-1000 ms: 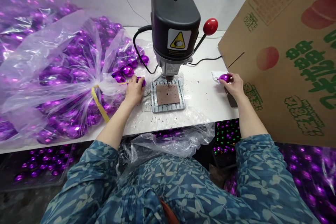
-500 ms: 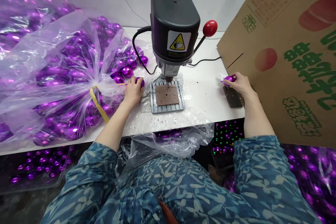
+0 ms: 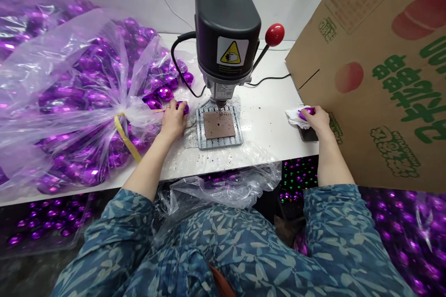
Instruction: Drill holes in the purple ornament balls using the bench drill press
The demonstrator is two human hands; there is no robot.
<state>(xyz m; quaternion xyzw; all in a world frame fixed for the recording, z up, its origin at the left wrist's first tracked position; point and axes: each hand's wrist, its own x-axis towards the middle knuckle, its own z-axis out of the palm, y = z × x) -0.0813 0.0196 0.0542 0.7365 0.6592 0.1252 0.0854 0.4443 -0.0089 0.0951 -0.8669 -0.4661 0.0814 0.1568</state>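
My right hand (image 3: 319, 119) pinches a shiny purple faceted bauble (image 3: 306, 113) over a crumpled white cloth or tissue (image 3: 295, 116) beside the cardboard box. Under the cloth, a dark phone-like slab (image 3: 308, 134) shows in part. On the left, my left hand (image 3: 174, 118) has its fingers closed around another purple bauble (image 3: 183, 107) at the mouth of the bag. Between the hands stands a small drill press (image 3: 226, 28). Its bit (image 3: 220, 111) is above a brown board (image 3: 219, 125) with a small hole, lying on the grey slotted base (image 3: 237, 144).
A big clear bag (image 3: 87, 79) of purple baubles, tied with a yellow strip (image 3: 127, 138), fills the left. The cardboard box (image 3: 376, 79) stands at the right. The press's red-knobbed lever (image 3: 275, 35) sticks out right. Dark shavings dot the white table (image 3: 268, 134). Clear plastic hangs over the front edge.
My right hand has brought its bauble slightly down onto the white cloth, which now spreads out and covers part of the dark slab. My left hand stays on its bauble; the view has shifted slightly.
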